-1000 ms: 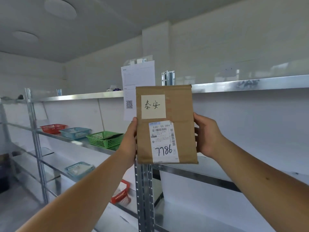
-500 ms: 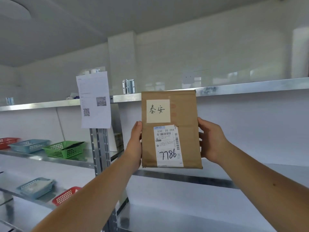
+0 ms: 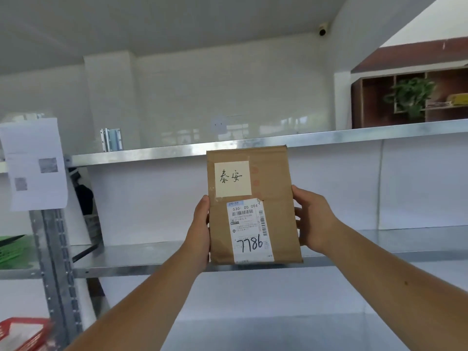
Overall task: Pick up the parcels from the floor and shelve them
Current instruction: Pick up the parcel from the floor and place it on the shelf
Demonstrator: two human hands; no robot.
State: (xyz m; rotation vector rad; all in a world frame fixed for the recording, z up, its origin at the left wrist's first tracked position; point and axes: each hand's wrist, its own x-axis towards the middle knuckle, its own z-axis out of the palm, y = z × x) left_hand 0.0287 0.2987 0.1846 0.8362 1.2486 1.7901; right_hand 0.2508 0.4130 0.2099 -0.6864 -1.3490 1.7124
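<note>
A flat brown parcel (image 3: 276, 203) stands upright in the air in front of a metal shelf (image 3: 152, 257). It carries a cream sticker with handwriting and a white shipping label marked 7786. My left hand (image 3: 201, 231) grips its left edge and my right hand (image 3: 312, 221) grips its right edge. The parcel's bottom edge is level with the front lip of the middle shelf board; I cannot tell whether it touches the board.
An upper shelf board (image 3: 177, 153) runs just behind the parcel's top. A steel upright (image 3: 57, 269) with a taped paper sheet (image 3: 33, 163) stands at left. A green basket (image 3: 10, 249) and a red basket (image 3: 22, 333) sit further left. A wooden cubby (image 3: 410, 97) hangs at upper right.
My view has swung to the right along the shelving, so the upright and baskets slid left. Both hands kept hold of the parcel, which stays upright in front of me.
</note>
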